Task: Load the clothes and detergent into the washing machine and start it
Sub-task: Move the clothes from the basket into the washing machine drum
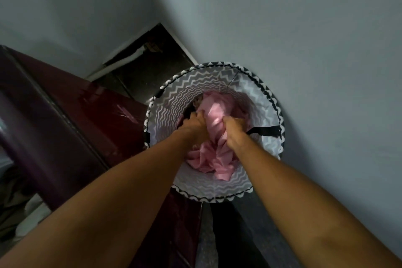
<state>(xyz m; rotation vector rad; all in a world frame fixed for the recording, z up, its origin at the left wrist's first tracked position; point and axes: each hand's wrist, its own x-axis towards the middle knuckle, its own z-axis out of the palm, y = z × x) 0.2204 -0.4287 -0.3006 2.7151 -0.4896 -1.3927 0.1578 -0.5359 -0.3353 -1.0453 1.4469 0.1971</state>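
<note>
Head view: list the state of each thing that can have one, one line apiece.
Round zigzag-patterned fabric laundry basket: upright, open-topped, clothes inside.
Pink fabric garment: crumpled, inside the basket, gripped by both hands.
Left hand: fingers curled into the pink garment.
Right hand: fingers curled into the pink garment.
Dark maroon appliance: beside the basket; open or closed, cannot tell.

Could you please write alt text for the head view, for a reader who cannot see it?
Seen from above, a person's left hand and right hand both grip pink cloth inside a round laundry basket with a zigzag pattern. The basket stands beside a grey wall, with a dark maroon appliance to its left.
</note>
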